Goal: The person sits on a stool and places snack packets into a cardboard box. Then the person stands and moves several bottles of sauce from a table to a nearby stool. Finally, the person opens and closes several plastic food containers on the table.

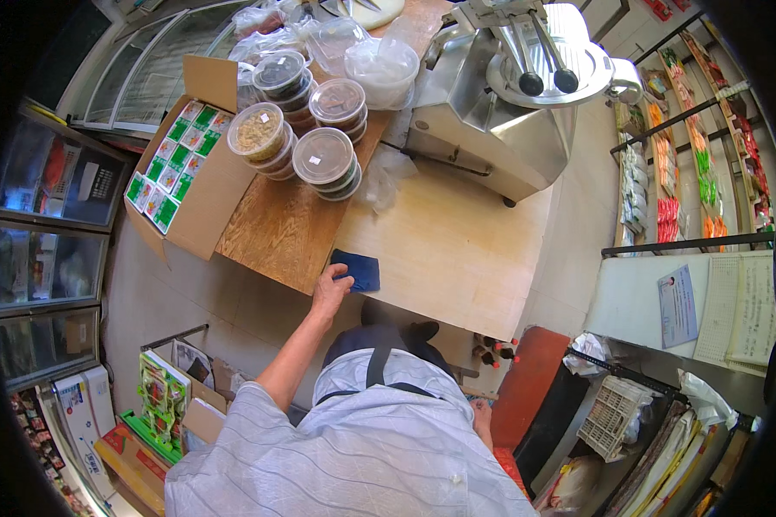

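Observation:
At the front edge of the table, my left hand (328,293) has its fingers curled over the left side of a flat dark blue piece (360,270). It looks like a folded cloth, lying where the brown board (278,246) meets the pale tabletop (457,258). My right hand (482,420) hangs low beside my right hip; its fingers are too small and partly hidden to make out. Stacks of round lidded plastic tubs (323,158) stand beyond my left hand. Left of them is an open cardboard box (233,202) packed with green and white cartons (178,164).
A metal slicing machine (491,129) occupies the far right of the table. Clear plastic bags (384,73) lie behind the tubs. Stocked shelves (690,155) line the right side, glass-doored cabinets (47,250) the left. A red-brown panel (526,379) stands near my right hand.

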A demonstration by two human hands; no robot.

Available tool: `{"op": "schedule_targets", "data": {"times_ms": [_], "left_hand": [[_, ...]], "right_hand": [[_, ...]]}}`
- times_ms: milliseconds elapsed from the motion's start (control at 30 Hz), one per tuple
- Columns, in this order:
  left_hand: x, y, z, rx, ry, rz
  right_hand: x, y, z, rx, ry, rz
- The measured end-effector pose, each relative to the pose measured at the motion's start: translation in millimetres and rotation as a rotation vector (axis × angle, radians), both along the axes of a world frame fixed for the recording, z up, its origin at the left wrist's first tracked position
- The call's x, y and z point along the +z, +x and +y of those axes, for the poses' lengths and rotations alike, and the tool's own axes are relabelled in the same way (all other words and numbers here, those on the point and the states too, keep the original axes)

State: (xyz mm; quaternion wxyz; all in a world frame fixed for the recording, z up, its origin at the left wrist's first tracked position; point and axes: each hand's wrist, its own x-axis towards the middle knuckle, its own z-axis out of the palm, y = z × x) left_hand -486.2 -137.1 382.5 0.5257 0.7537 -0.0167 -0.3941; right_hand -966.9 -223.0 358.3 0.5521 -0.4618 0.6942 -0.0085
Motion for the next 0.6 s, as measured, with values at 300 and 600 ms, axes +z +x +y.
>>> {"op": "schedule_targets", "data": {"times_ms": [300, 600], "left_hand": [[8.4, 27.0, -7.3, 0.013, -0.069, -0.019], [14.8, 12.5, 13.9, 0.108, -0.074, -0.02]], "right_hand": [[-14.1, 18.3, -15.3, -0.054, 0.018, 0.022], [-9.5, 92.1, -84.4, 0.187, -0.126, -0.126]]}}
